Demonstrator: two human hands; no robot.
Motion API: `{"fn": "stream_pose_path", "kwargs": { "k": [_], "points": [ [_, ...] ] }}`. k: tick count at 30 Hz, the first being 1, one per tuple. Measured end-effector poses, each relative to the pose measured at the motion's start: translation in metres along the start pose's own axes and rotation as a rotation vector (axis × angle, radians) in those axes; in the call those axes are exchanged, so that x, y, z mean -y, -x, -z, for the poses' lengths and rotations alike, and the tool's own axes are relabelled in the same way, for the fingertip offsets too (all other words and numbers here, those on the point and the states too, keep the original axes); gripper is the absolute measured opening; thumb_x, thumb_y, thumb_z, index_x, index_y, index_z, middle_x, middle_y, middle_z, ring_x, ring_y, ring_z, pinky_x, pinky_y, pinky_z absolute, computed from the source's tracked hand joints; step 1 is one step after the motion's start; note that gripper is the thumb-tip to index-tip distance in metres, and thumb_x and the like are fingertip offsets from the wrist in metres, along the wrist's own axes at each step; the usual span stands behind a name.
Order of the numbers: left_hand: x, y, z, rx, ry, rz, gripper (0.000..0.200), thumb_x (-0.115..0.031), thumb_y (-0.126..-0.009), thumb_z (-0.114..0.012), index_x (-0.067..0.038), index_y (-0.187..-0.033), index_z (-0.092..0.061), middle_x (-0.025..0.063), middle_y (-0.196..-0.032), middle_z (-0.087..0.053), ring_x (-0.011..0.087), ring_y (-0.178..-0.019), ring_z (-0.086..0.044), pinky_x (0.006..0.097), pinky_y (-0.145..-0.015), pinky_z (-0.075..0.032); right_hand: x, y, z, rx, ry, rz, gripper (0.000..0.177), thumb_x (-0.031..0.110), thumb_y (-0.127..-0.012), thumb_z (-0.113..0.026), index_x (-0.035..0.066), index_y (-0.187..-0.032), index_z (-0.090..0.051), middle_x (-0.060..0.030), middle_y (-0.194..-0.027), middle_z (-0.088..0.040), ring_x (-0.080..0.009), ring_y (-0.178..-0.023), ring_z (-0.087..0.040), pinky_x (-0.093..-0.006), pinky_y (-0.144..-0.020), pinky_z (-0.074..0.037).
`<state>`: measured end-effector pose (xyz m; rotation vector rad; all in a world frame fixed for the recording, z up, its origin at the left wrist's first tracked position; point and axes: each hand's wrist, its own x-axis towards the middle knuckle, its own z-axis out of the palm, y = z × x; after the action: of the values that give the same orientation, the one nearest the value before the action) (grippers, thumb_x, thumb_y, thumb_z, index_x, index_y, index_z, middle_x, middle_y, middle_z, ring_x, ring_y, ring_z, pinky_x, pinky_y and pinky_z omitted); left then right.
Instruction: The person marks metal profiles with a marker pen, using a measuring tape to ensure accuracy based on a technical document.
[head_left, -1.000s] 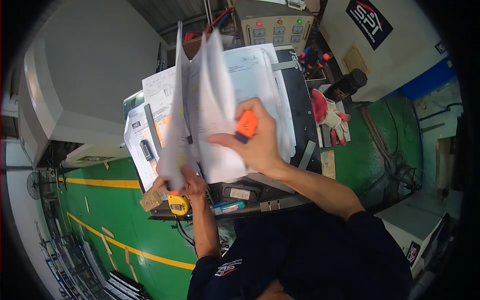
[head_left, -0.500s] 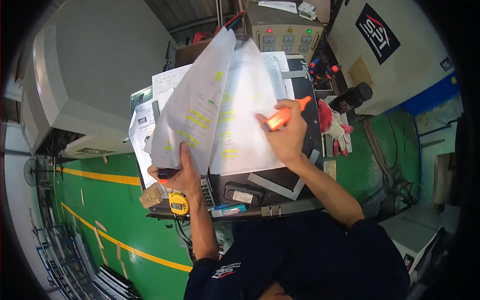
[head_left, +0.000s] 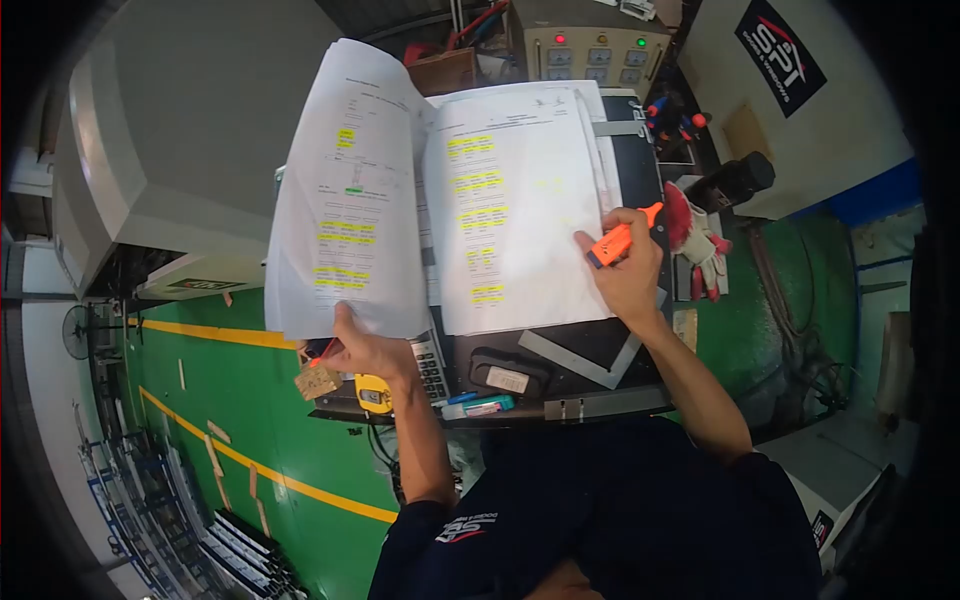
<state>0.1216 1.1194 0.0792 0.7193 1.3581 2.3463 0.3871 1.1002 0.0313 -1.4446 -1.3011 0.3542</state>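
Observation:
My left hand grips the lower edge of a turned-over bundle of printed sheets, its thumb on top. A small orange and dark item also shows at its fingers, partly hidden. The sheets bear yellow-marked lines and one green mark. To their right lies the rest of the paper stack, printed and marked in yellow down its left half. Over this stack's right edge, my right hand is closed round an orange highlighter; its dark end points down and left.
Along the table's near edge are a metal square, a black case, a calculator, a yellow tape measure and a teal marker. Gloves and a black bottle stand on the right.
The lifted sheets have swung over to the left and opened out, baring the page beneath. My right hand keeps the highlighter at the stack's right side. The camera view has shifted slightly.

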Motion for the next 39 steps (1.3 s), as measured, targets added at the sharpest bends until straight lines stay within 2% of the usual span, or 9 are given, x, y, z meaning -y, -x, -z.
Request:
{"fn": "stream_pose_path", "kwargs": {
  "k": [2,8,11,16,20,25,31,34,39],
  "points": [
    [-0.002,-0.001,0.000,-0.012,-0.014,0.032,0.043,-0.002,-0.085,-0.059,0.006,-0.126,-0.046,0.0179,-0.120,-0.056,0.0254,-0.104,-0.058,0.0409,-0.092,-0.049,0.003,-0.001,0.001,0.000,-0.022,0.005,0.033,0.001,-0.081,-0.077,0.002,-0.102,-0.052,-0.0085,-0.083,-0.061,-0.0151,-0.068,-0.058,-0.0277,-0.063,-0.050],
    [0.002,-0.005,0.002,0.046,0.032,0.041,0.041,-0.003,-0.084,-0.058,0.003,-0.123,-0.048,0.0162,-0.120,-0.055,0.0241,-0.105,-0.057,0.0408,-0.091,-0.049,0.000,-0.001,0.002,0.004,-0.034,-0.007,0.020,0.000,-0.087,-0.069,0.001,-0.099,-0.053,-0.0102,-0.079,-0.061,-0.0171,-0.068,-0.059,-0.0284,-0.064,-0.049],
    [0.003,-0.005,0.004,0.075,0.027,0.054,0.041,-0.004,-0.084,-0.059,0.003,-0.123,-0.048,0.0162,-0.120,-0.056,0.0240,-0.105,-0.057,0.0410,-0.091,-0.050,-0.005,-0.001,0.002,-0.019,-0.045,0.063,0.018,0.000,-0.088,-0.067,0.001,-0.099,-0.053,-0.0112,-0.078,-0.061,-0.0181,-0.068,-0.060,-0.0284,-0.064,-0.049],
    [0.001,-0.005,0.002,0.081,0.033,0.046,0.040,-0.003,-0.085,-0.058,0.004,-0.123,-0.049,0.0158,-0.119,-0.057,0.0239,-0.104,-0.058,0.0412,-0.090,-0.051,-0.002,0.000,0.001,-0.020,-0.052,0.003,0.023,0.000,-0.085,-0.071,0.001,-0.100,-0.053,-0.0101,-0.080,-0.062,-0.0165,-0.070,-0.060,-0.0279,-0.065,-0.049],
    [0.000,-0.006,0.001,0.066,0.006,0.025,0.036,-0.002,-0.085,-0.057,-0.001,-0.120,-0.047,0.0132,-0.120,-0.054,0.0229,-0.108,-0.054,0.0413,-0.096,-0.046,-0.001,0.000,0.001,0.003,-0.041,-0.024,0.032,0.001,-0.080,-0.077,0.001,-0.102,-0.054,-0.0088,-0.081,-0.062,-0.0151,-0.070,-0.059,-0.0277,-0.065,-0.050],
    [0.002,-0.009,0.003,0.073,0.034,0.026,0.032,-0.001,-0.085,-0.057,-0.008,-0.113,-0.043,0.0092,-0.117,-0.050,0.0210,-0.109,-0.049,0.0412,-0.101,-0.039,0.003,-0.001,0.000,-0.009,-0.026,0.045,0.036,0.000,-0.077,-0.080,0.002,-0.102,-0.053,-0.0080,-0.080,-0.060,-0.0147,-0.069,-0.057,-0.0273,-0.064,-0.049],
    [0.001,-0.010,0.004,0.016,0.035,0.012,0.031,0.000,-0.084,-0.057,-0.009,-0.110,-0.042,0.0086,-0.114,-0.050,0.0203,-0.106,-0.049,0.0399,-0.099,-0.040,0.000,0.000,-0.001,0.000,-0.019,0.045,0.036,-0.001,-0.077,-0.079,0.002,-0.102,-0.054,-0.0076,-0.080,-0.059,-0.0144,-0.068,-0.055,-0.0275,-0.062,-0.048],
    [0.005,-0.013,0.011,0.044,0.023,-0.011,0.034,-0.002,-0.084,-0.058,-0.007,-0.115,-0.045,0.0109,-0.119,-0.051,0.0236,-0.109,-0.051,0.0415,-0.099,-0.044,0.000,0.000,-0.002,-0.003,-0.031,0.032,0.035,-0.002,-0.077,-0.079,0.002,-0.101,-0.054,-0.0072,-0.079,-0.058,-0.0142,-0.068,-0.055,-0.0272,-0.062,-0.047],
    [-0.001,-0.011,0.005,0.024,0.048,0.037,0.031,0.002,-0.085,-0.054,-0.011,-0.110,-0.040,0.0090,-0.115,-0.050,0.0217,-0.107,-0.049,0.0415,-0.100,-0.041,-0.001,-0.001,-0.001,0.004,-0.003,0.028,0.037,-0.002,-0.076,-0.079,0.003,-0.103,-0.055,-0.0064,-0.078,-0.057,-0.0136,-0.067,-0.054,-0.0267,-0.061,-0.046]
  ]
}}
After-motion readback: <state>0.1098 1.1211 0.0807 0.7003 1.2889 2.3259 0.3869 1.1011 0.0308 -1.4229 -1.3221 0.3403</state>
